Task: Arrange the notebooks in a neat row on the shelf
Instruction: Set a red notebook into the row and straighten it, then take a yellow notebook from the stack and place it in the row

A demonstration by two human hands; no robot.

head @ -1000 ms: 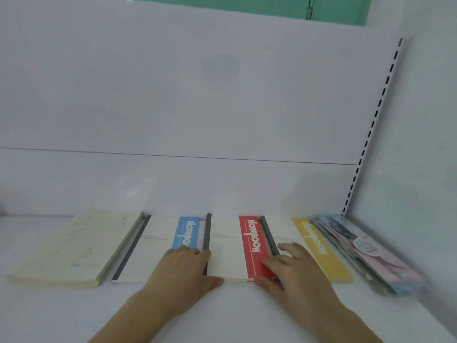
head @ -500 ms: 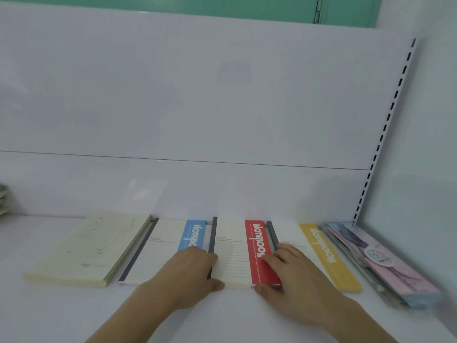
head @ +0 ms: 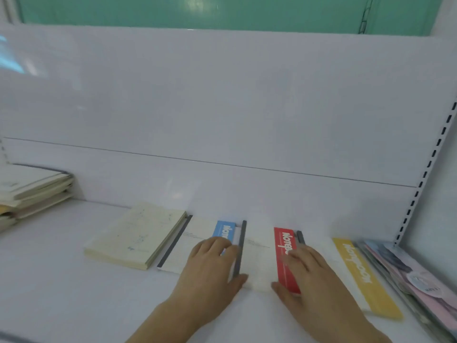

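White shelf (head: pixel 74 288) underfoot of everything, bare at the near edge. Nearest, left hand (head: pixel 210 266) flat, fingers spread, resting on blue-striped notebook (head: pixel 197 241) beside its dark spine edge. Right hand (head: pixel 309 276) likewise flat and open, fingers across red-striped notebook (head: pixel 264 253), thumb at its near edge; gripping nothing. Flanking these in one flat row: cream notebook (head: pixel 134 237) at left, yellow-striped notebook (head: pixel 356 271) at right, then pink packaged stack (head: pixel 418 276) against the right wall. Farther left, well apart, loose pile of notebooks (head: pixel 32 191). Behind, white back panel (head: pixel 222 107), slotted upright (head: pixel 425 174), green wall (head: pixel 197 11).
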